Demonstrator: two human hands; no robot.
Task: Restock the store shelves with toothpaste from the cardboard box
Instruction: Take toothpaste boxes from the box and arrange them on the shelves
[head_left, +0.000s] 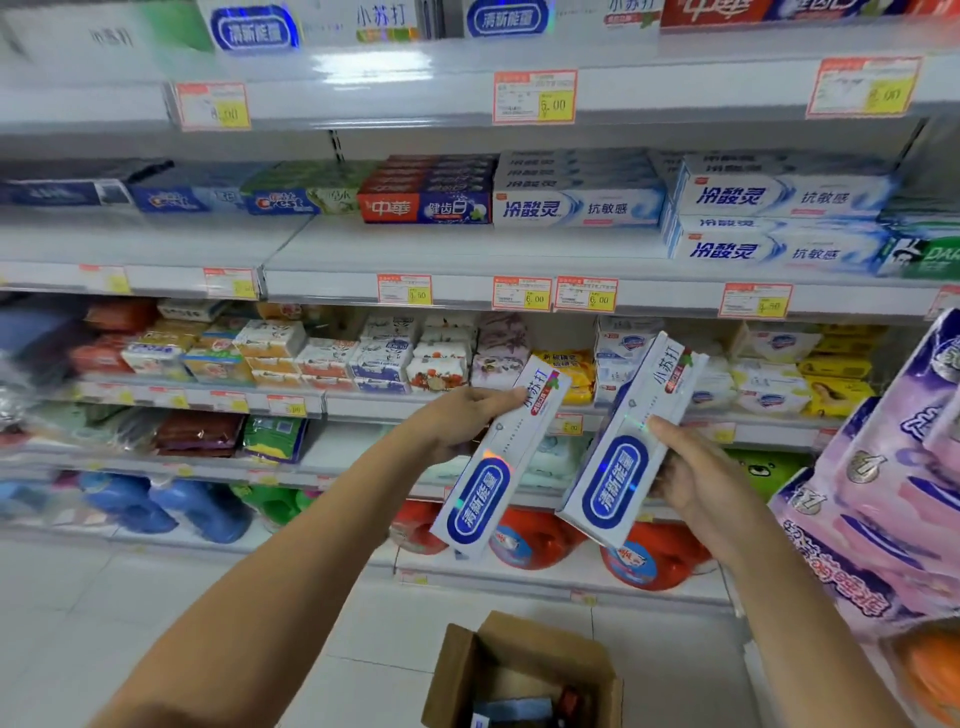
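Two toothpaste cartons held side by side in front of the shelves.
The left hand (457, 421) holds the left carton (498, 462), and just right of it, not touching, the right hand (696, 478) holds the right carton (623, 447). Behind both hands runs the soap shelf (363, 402), and above them is the toothpaste shelf (467, 249). Bottles (540, 540) sit lower, behind the cartons. Below the hands, the cardboard box (550, 644) stands on the floor (156, 597).

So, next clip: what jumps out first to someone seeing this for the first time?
Two white-and-blue toothpaste boxes are held up mid-frame: the left box in the left hand, the right box in the right hand. Below them, an open cardboard box sits on the floor; matching boxes stand on the top shelf.
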